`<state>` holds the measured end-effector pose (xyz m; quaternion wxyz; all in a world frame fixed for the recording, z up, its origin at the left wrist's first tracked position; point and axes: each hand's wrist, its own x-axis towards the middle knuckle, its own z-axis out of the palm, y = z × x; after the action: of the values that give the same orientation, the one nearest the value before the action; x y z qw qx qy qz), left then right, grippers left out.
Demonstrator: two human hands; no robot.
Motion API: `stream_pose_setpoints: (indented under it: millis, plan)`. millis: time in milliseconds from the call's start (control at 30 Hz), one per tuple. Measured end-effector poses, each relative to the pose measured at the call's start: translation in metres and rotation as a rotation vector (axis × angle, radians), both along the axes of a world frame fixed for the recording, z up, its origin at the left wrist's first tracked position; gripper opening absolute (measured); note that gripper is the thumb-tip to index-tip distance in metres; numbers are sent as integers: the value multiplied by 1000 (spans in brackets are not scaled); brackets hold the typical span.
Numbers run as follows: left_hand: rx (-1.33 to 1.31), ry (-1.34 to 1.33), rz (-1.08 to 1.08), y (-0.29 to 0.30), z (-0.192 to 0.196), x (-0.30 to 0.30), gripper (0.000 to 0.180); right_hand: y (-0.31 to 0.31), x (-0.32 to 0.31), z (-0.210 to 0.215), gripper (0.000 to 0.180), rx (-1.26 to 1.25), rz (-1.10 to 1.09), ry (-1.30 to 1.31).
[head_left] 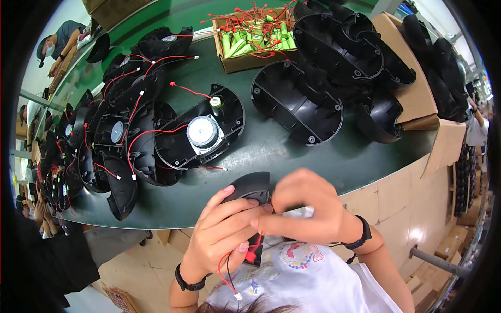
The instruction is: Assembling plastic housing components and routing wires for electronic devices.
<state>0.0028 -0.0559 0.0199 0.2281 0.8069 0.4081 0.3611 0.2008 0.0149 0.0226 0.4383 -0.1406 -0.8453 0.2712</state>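
Close to my body, just off the near edge of the table, my left hand (pixel 222 229) grips a curved black plastic shell (pixel 253 182), its fingers wrapped over the front. Red and black wires hang from the shell past my left wrist, ending in a white connector (pixel 238 296). My right hand (pixel 308 206) is at the shell's right side with its fingers curled in, partly blurred. Whatever it pinches is hidden. Farther off on the table lies a black shell half (pixel 237 117) with a round speaker (pixel 202 131) and a green battery cell (pixel 215 103) in it.
A cardboard box (pixel 245 63) of green battery cells (pixel 253 39) with red wires stands at the back. Wired black shells (pixel 143 117) crowd the left. Bare shell halves (pixel 297 104) and an open carton (pixel 417 99) are on the right. Another person (pixel 65 39) works at far left.
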Motion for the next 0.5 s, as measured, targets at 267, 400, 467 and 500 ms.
stream_pose_setpoints:
  millis: [267, 400, 467, 500]
  plan:
    - [-23, 83, 99, -12, 0, 3, 42, 9, 7, -28, 45, -618, 208, 44]
    - [9, 124, 210, -14, 0, 8, 46, 4, 5, -33, 39, -618, 169, 120]
    - [4, 94, 221, -11, 1, 8, 46, 4, 3, -34, 37, -624, 153, 137]
    - [4, 91, 218, -9, -1, 8, 46, 4, 2, -34, 36, -627, 137, 156]
